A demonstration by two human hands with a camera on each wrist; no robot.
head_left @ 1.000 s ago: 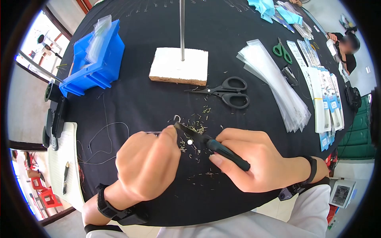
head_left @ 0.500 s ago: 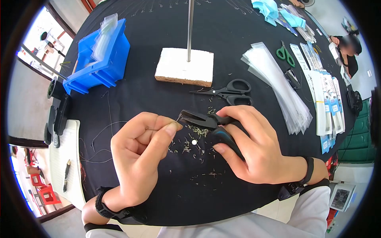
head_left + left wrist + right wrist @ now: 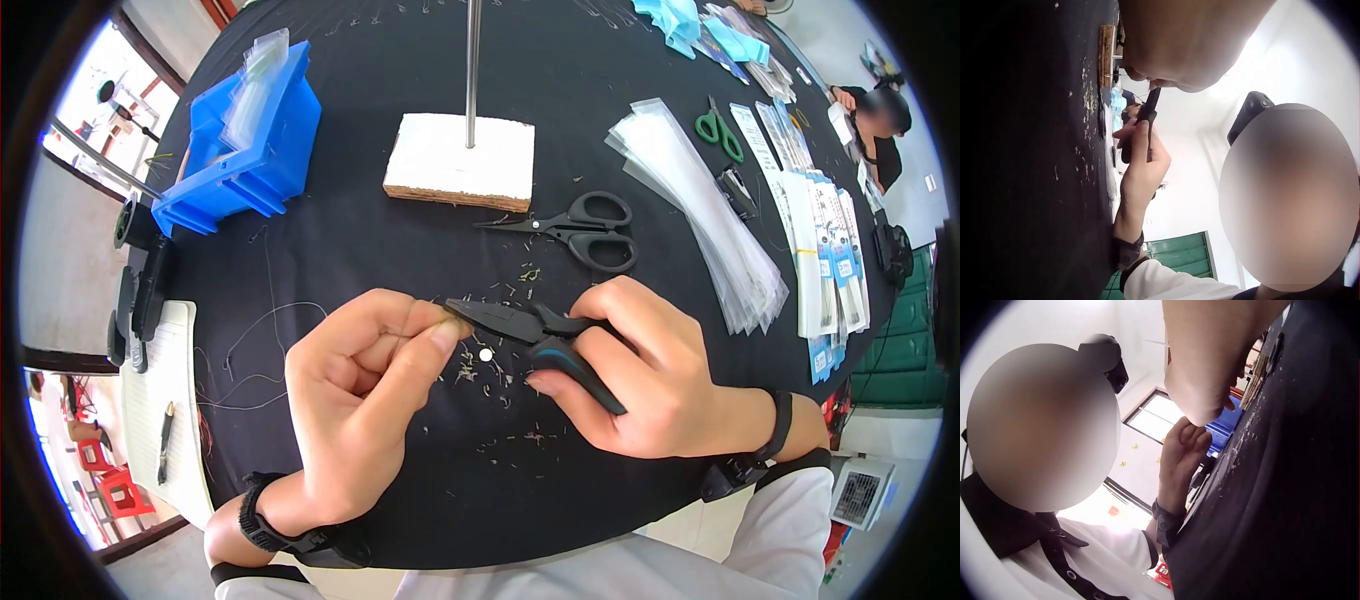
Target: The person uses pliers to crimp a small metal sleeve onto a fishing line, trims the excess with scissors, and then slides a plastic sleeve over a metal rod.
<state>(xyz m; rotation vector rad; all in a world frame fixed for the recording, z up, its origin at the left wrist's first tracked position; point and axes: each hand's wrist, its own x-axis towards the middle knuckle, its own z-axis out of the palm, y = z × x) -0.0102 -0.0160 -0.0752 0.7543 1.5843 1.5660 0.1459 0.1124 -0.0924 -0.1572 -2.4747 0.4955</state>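
Your right hand (image 3: 650,385) has its fingers curled round the handles of the pliers (image 3: 505,320), nose aimed left — likely so the tips meet your left hand (image 3: 360,400). There, thumb and forefinger pinch a tiny piece, mostly hidden. Both hands are raised over clippings (image 3: 467,368) on the bench (image 3: 470,510), presumably for clear sight; black scissors (image 3: 558,227) lie beyond — probably for easy reach.

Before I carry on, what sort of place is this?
Probably a small workshop or hand-assembly room. The signs: pliers in the right hand, black scissors and a fanned stack of clear plastic sleeves on the black-covered table.
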